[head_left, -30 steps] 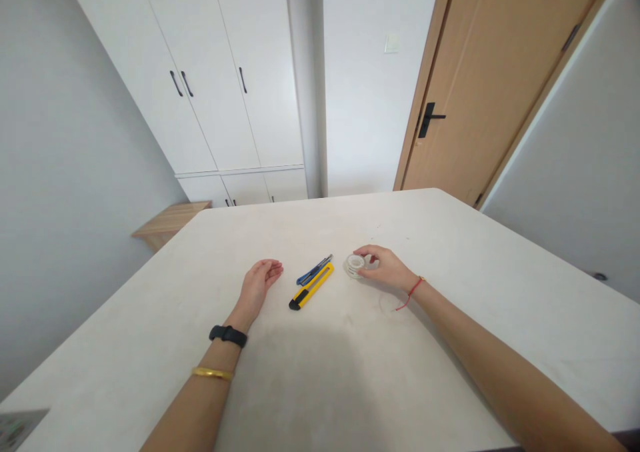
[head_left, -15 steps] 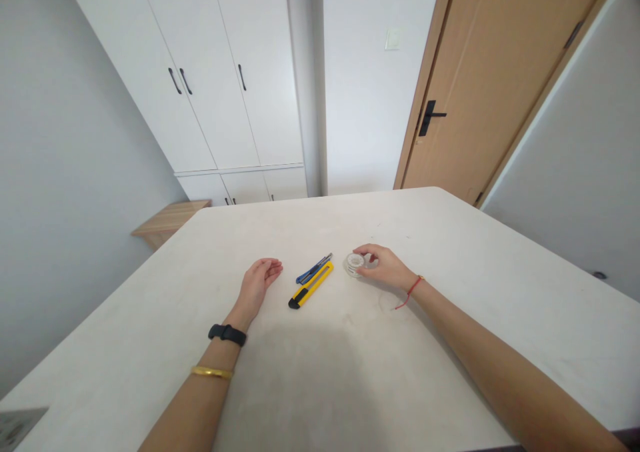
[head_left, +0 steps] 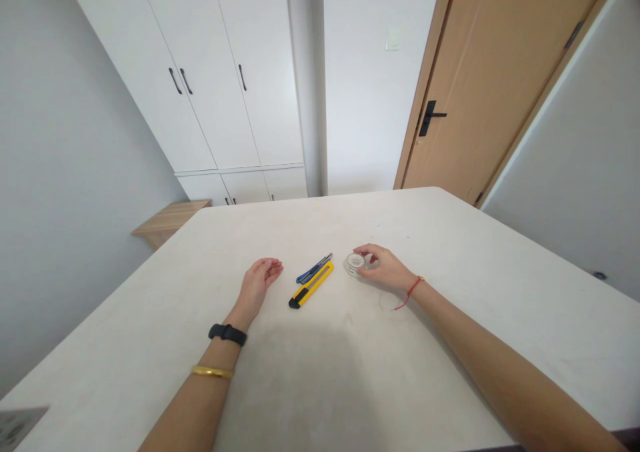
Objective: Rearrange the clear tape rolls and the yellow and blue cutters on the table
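your right hand (head_left: 384,269), just right of the frame's centre, has its thumb and forefinger clamped on opposite edges of a clear and white, ring-shaped roll (head_left: 355,264), probably plastic tape. the roll seems to rest on the smooth white table (head_left: 320,385); whether it is one piece or two stacked, you cannot tell from here. your hold takes only one side of it, so an uneven pinch could make it slip, and if it is a stack, the lower part could slide away. the loose end of your thin red cord bracelet (head_left: 413,289) might stick to any free tape.

your left hand (head_left: 256,284), left of centre, has its fingers close together, softly curled, with nothing in them. between your hands, mid-frame, the yellow and black plastic box cutter (head_left: 311,287) lies slantwise alongside the slim blue cutter with a silvery tip (head_left: 314,269). that tip points toward the upper right; if a blade is out, which is too small to tell, a careless sweep of either hand could nick you.

as for containers, the tall white panelled cabinet (head_left: 270,72) at the upper left is closed, so you cannot see what is in it.
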Tool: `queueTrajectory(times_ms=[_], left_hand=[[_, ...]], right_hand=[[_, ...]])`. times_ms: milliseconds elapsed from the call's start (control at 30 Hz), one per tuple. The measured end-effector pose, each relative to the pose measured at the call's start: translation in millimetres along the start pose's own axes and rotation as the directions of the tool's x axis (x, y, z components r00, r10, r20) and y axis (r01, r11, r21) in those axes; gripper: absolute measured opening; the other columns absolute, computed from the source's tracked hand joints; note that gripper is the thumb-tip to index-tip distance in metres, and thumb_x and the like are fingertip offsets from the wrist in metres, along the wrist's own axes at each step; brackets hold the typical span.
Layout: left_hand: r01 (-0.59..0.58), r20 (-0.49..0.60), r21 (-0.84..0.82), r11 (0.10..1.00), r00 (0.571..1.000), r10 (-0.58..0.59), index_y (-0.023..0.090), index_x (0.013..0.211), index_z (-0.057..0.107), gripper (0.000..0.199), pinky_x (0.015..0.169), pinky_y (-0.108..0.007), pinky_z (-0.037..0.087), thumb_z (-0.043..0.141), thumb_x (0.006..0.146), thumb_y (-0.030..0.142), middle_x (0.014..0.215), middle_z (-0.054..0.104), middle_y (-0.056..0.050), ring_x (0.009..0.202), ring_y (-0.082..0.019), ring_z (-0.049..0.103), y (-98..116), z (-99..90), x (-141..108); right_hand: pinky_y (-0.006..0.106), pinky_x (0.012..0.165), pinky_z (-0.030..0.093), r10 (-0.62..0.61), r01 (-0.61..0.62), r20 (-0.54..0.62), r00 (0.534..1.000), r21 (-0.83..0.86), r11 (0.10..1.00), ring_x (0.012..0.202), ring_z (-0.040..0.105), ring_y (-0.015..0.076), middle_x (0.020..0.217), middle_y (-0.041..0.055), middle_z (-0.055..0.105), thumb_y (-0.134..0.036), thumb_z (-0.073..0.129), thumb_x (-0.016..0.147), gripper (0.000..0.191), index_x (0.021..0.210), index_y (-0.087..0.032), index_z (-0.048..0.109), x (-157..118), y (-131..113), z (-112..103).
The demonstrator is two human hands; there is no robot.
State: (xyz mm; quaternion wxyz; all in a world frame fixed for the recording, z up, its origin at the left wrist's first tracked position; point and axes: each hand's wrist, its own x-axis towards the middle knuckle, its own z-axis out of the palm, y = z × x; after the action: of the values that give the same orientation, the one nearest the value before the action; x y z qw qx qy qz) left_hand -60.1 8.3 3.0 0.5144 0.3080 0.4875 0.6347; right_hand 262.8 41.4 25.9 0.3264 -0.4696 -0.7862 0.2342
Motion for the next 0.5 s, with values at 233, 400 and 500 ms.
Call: queueTrajectory(times_ms=[233,400,500], left_hand=[[0.001,-0.006,0.014,1.0,1.0,-0.001,0.013,0.075,0.063,0.008,0.08,-0.031,0.053,0.06,0.077,0.019,0.078,0.069,-0.007,0.073,-0.014,0.067,1.7,1.3,-1.8],[-0.007,0.007,0.016,1.0,1.0,0.007,0.013,0.076,0.063,0.009,0.083,-0.033,0.053,0.061,0.076,0.021,0.079,0.069,-0.008,0.073,-0.015,0.067,1.0,0.3,-0.8],[-0.015,0.014,0.017,1.0,1.0,0.015,0.013,0.077,0.063,0.009,0.083,-0.033,0.053,0.062,0.076,0.022,0.079,0.069,-0.008,0.074,-0.015,0.067,0.7,-0.4,-0.7]], right_hand=[[0.03,0.076,0.051,0.007,-0.007,-0.001,1.0,0.006,1.0,0.089,0.063,0.0187,0.105,0.0074,0.069,-0.018,0.071,0.065,0.043,0.107,-0.017,0.067,-0.6,0.0,0.1],[0.031,0.077,0.05,0.002,-0.002,0.014,1.0,0.022,1.0,0.09,0.063,0.0191,0.106,0.007,0.068,-0.02,0.07,0.066,0.043,0.108,-0.018,0.066,-0.3,0.6,-0.4],[0.031,0.077,0.05,-0.001,0.0,0.021,1.0,0.037,0.999,0.091,0.062,0.019,0.106,0.0069,0.067,-0.021,0.07,0.066,0.044,0.109,-0.019,0.064,-0.9,0.5,-0.7]])
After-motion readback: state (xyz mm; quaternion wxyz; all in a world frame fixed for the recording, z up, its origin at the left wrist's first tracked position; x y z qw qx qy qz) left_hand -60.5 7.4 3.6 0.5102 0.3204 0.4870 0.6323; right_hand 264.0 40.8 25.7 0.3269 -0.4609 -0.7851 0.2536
